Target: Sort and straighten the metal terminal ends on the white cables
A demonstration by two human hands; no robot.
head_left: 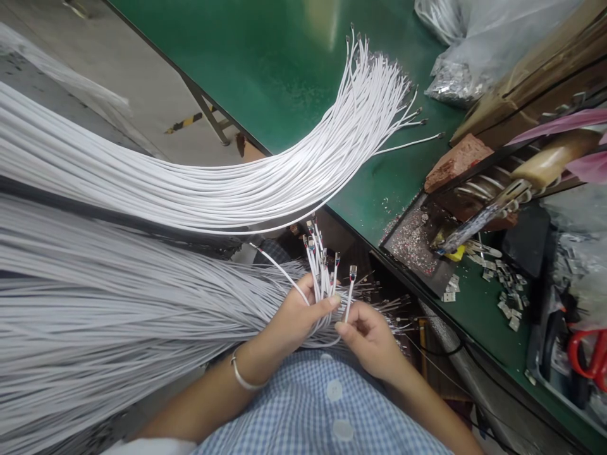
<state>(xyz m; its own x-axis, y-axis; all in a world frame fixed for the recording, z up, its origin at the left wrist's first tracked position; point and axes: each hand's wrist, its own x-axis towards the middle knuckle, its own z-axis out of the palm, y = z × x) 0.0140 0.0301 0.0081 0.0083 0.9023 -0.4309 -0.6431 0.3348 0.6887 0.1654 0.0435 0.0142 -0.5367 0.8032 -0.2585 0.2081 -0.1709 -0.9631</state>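
Observation:
My left hand is closed round a small bunch of white cables, whose metal connector ends point up and away from me. One more cable slants out to the left beside that hand. Close by on the right, my right hand pinches a single white cable just below its connector. Beneath and left of both hands lies a thick mass of white cables, with its far ends partly hidden behind my hands.
A large bundle of white cables curves onto the green table. On the right are a soldering iron, a reddish brick, loose metal connectors, red-handled scissors and a plastic bag of metal parts. The table edge runs diagonally beyond my hands.

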